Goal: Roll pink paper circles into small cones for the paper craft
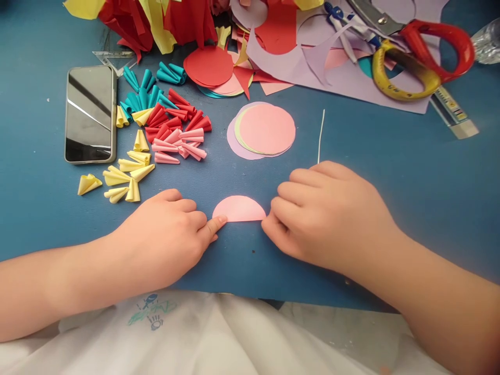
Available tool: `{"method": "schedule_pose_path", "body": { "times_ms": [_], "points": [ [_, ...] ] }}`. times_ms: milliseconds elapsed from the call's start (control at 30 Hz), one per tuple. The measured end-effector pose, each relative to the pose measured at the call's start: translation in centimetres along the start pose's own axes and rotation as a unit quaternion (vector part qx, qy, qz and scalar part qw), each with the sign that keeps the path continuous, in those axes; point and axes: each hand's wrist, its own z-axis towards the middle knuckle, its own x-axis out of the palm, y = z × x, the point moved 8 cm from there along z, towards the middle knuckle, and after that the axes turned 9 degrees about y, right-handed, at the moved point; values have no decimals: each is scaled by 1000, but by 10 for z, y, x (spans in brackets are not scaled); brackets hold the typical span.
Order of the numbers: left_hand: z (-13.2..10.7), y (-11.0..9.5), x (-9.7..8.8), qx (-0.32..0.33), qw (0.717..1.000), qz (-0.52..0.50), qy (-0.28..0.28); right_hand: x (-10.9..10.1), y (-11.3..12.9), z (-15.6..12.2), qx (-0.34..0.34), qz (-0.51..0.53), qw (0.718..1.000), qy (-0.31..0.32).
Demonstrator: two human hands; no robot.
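Observation:
A pink paper circle folded in half (pixel 239 209) lies on the blue table, its straight folded edge toward me. My left hand (pixel 177 234) has its index finger pressed on the left corner, thumb just beneath, other fingers curled. At the right corner, the curled fingers of my right hand (pixel 324 213) close on the paper's tip. A thin white stick (pixel 321 135) extends beyond my right knuckles; its near end is hidden, so I cannot tell whether the hand holds it. Beyond the folded piece rests a stack of paper circles (pixel 267 129), pink on top, with pale green and lilac below.
Rolled paper cones (pixel 167 122) in teal, red, pink and yellow lie left of centre beside a phone (pixel 90 114). Red circles (pixel 209 66), lilac paper scraps (pixel 281 62), scissors (pixel 414 52), a compass (pixel 344 26) and a clear-cased tool (pixel 453 112) lie along the back.

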Motion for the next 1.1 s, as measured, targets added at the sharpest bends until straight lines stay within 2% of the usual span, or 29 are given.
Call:
{"method": "schedule_pose_path", "body": {
  "times_ms": [67, 233, 333, 433, 633, 767, 833, 933, 1033, 1100],
  "points": [
    [0, 1, 2, 0, 1000, -7, -24, -2, -7, 1, 27, 18, 998, -45],
    [1, 3, 4, -8, 997, -23, -71, 3, -9, 1, 65, 144, 986, -58],
    [2, 2, 1, 1, 997, -24, -78, 8, -2, 1, 45, 172, 982, -66],
    [3, 3, -4, 9, 997, -22, -67, 19, 5, 4, 13, 156, 987, -38],
    [-1, 6, -7, 17, 999, -38, 9, 27, -1, 3, 35, 184, 982, 4],
    [-10, 10, -5, -25, 998, -49, 2, 30, -3, 1, 45, 187, 981, 24],
    [-12, 13, -4, -37, 998, -57, -2, 29, -5, 0, 58, 176, 982, 14],
    [-11, 16, -7, -19, 997, -69, 3, 24, -4, 0, 56, 159, 986, -7],
    [-7, 18, -12, 19, 997, -74, 15, 22, -2, 2, 40, 170, 985, -1],
    [-5, 23, -17, 13, 996, -88, -4, 19, -3, 2, 36, 205, 978, -17]
  ]
}}
